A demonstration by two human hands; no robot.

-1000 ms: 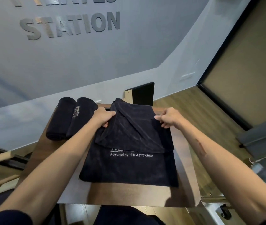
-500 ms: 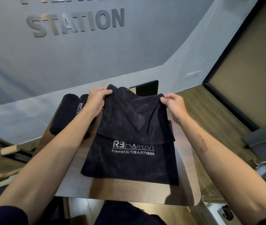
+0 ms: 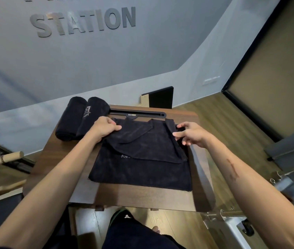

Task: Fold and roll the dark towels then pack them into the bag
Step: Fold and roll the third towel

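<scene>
A dark towel lies flat on the brown wooden table, its upper layer folded over so only the letters "Pow" of the white print show. My left hand grips the folded layer's far left corner, fingers curled over the cloth. At the far right corner, my right hand pinches the edge between thumb and fingers. Two rolled dark towels lie side by side at the table's far left. No bag is in view.
A black slotted bar runs along the table's far edge, with a black panel behind it. A wooden pole juts in at the left. Metal equipment stands at the lower right, and my leg is below the table's near edge.
Both hands raised the towel's upper layer, then brought it down near the table's far edge. The fold now covers most of the white print.
</scene>
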